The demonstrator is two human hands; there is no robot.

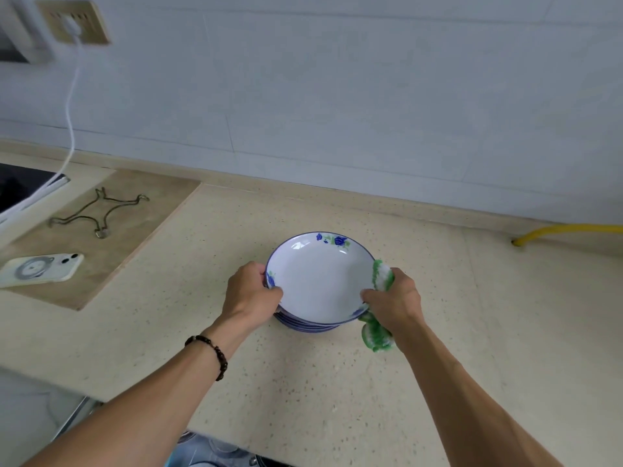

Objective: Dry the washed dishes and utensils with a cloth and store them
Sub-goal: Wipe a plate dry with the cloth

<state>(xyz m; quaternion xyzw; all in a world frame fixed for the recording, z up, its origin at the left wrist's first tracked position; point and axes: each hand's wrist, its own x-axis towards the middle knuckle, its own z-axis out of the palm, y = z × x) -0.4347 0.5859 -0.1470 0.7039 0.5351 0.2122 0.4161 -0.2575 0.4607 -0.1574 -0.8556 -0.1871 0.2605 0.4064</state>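
No readable text, label, brand or number shows anywhere in the view; the plate (318,279) carries only blue flower patterns.

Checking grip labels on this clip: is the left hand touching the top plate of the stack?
Touching. The head view shows the left hand with its thumb lying over the near-left rim of the top plate and its fingers curled round the edge.

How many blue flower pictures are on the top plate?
3 show on the top plate: one on the far rim, one on the left rim by the left hand, one on the near right rim by the right hand. Hands may hide more.
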